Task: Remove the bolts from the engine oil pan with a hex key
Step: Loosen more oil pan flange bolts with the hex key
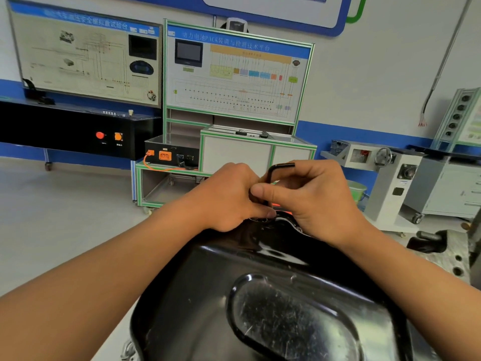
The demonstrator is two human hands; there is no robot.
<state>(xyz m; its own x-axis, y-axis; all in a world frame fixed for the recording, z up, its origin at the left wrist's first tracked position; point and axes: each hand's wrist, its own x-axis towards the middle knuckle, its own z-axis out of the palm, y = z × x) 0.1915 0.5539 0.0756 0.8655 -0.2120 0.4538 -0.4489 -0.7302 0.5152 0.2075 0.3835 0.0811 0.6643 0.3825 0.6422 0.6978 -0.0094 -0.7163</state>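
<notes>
— Where the black oil pan reaches its far rim, what is the left hand doing?
— Its fingers curl round the foot of the hex key, which stands upright, short arm pointing right.
— And the right hand?
— Touching the left, it pinches the shaft between thumb and fingers. The bolt itself is hidden.

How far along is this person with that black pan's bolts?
In hand: left hand and right hand hold the hex key upright at the far rim of the oil pan, bolt hidden beneath. Done: no removed bolts show. Left: unclear; pan sits in place.
</notes>
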